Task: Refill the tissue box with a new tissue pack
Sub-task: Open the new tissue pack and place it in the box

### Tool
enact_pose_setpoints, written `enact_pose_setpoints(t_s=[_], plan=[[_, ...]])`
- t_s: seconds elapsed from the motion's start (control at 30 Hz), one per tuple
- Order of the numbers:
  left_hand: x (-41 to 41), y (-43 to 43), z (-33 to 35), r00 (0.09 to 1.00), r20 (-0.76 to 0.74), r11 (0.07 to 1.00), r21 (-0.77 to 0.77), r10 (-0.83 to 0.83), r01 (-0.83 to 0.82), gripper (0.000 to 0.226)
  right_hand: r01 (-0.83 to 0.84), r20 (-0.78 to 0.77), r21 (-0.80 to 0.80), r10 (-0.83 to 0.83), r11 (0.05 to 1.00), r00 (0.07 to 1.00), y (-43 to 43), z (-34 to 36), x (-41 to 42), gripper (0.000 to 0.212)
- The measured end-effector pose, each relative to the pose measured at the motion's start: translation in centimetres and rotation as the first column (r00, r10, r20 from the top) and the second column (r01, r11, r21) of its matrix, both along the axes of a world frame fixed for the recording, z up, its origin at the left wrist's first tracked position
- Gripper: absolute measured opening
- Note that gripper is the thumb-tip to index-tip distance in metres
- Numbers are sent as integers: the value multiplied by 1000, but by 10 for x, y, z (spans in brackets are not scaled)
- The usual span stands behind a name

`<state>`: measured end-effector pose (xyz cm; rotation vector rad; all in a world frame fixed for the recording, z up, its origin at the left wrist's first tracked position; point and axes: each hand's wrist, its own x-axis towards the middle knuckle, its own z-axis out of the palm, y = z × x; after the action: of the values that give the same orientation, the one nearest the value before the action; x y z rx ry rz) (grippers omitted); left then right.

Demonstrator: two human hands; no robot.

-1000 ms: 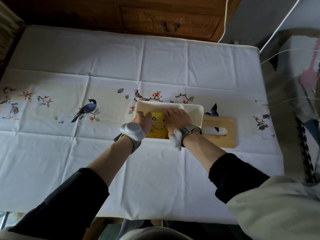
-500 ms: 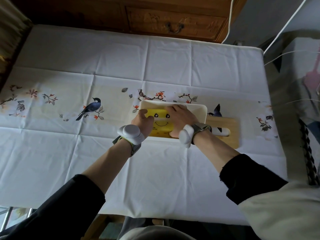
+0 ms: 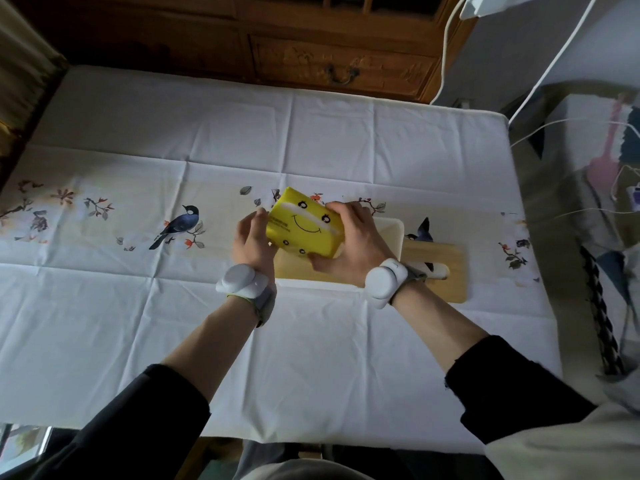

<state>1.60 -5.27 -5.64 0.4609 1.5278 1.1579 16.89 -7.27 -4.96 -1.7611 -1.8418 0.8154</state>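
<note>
Gripping the tilted tissue pack (image 3: 306, 230), left hand (image 3: 252, 239) and right hand (image 3: 353, 247) above the tissue box (image 3: 394, 233).

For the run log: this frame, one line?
tissue pack: tilted above tissue box | left hand, right hand: holding its ends | wooden lid: off, beside box

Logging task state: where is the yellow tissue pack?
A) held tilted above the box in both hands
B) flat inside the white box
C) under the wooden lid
A: the left hand and right hand grip the yellow tissue pack, tilted above the white box.
</note>
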Motion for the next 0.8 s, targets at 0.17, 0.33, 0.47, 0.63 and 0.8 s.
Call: enact_pose_setpoints(t_s=[0.17, 0.33, 0.47, 0.63, 0.8], plan=[[3, -2, 4, 821, 543, 984, 92, -179, 154, 69, -10, -72, 44, 13, 999, 997, -12, 10, -11, 78], [0, -5, -1, 759, 611, 975, 131, -223, 181, 69, -71, -98, 23, 73, 997, 993, -16, 14, -9, 44], [0, -5, -4, 790, 585, 981, 73, -187, 178, 66, -1, -77, 139, 12, 990, 997, -15, 9, -8, 16], [2, -6, -4, 800, 565, 976, 43, -199, 213, 65, 14, 58, 193, -26, 981, 998, -10, 2, -11, 12], [3, -10, -5, 850, 483, 974, 25, -210, 226, 68, 79, 139, 178, -104, 981, 985, -6, -2, -15, 10]])
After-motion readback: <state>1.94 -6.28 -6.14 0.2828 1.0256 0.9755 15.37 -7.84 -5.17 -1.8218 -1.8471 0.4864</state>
